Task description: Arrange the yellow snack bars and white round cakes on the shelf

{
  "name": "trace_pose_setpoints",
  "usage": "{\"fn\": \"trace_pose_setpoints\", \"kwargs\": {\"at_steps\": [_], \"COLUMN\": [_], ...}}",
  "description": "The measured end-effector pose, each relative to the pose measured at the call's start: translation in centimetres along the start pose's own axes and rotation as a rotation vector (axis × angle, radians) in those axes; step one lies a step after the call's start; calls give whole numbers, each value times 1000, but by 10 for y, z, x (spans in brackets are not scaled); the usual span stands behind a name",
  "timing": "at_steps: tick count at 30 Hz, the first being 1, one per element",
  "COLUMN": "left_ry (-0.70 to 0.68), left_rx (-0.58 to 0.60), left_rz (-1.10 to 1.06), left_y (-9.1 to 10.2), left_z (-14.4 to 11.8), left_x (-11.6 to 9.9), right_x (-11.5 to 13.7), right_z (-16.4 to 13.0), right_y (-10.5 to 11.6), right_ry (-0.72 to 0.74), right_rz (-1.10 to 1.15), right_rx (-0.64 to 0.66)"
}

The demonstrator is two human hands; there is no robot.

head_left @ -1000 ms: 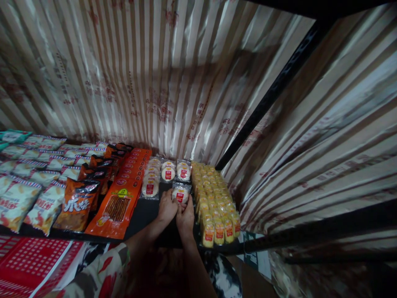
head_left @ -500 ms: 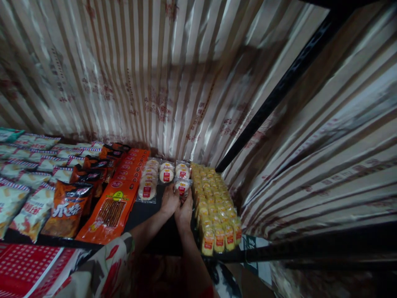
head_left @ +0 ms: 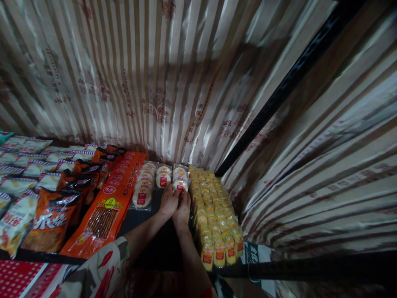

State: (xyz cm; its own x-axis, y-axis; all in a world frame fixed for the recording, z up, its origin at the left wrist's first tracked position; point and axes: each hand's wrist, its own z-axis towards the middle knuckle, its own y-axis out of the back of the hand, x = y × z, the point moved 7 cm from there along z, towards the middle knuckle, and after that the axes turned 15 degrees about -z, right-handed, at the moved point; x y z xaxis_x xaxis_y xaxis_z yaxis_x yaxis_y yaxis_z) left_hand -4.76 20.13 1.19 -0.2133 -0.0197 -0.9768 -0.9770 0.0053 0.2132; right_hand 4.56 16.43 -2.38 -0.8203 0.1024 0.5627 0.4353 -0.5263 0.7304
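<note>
Both hands together mid-shelf: left hand (head_left: 168, 201) & right hand (head_left: 182, 207) curled round one round cake pack (head_left: 180, 186), just ahead of fingertips, beside yellow packs (head_left: 214, 215) toward shelf's right edge.

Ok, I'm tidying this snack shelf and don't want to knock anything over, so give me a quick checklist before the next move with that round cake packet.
1. Both hands on the packet: left hand and right hand meet at the round cake packet. Ok.
2. Packet in line with its row: it sits right in front of the back packets. Ok.
3. Clearance on the right: the yellow packets lie close beside the right hand. Not ok.
4. Free shelf in front: bare dark shelf shows beside the wrists. Ok.
5. Packet lying flat: fingers hide its lower edge. Cannot tell.
</note>
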Motion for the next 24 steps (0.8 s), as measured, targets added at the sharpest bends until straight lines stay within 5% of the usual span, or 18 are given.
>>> {"fn": "trace_pose_setpoints", "kwargs": {"at_steps": [24], "left_ry": [-261], "left_rx": [-95], "left_rz": [120], "left_y": [-17], "left_z": [6], "left_x": [34], "right_x": [-11], "right_z": [2], "right_y": [-18], "right_ry": [110], "right_rz": [-153], "right_rx": [-56]}}
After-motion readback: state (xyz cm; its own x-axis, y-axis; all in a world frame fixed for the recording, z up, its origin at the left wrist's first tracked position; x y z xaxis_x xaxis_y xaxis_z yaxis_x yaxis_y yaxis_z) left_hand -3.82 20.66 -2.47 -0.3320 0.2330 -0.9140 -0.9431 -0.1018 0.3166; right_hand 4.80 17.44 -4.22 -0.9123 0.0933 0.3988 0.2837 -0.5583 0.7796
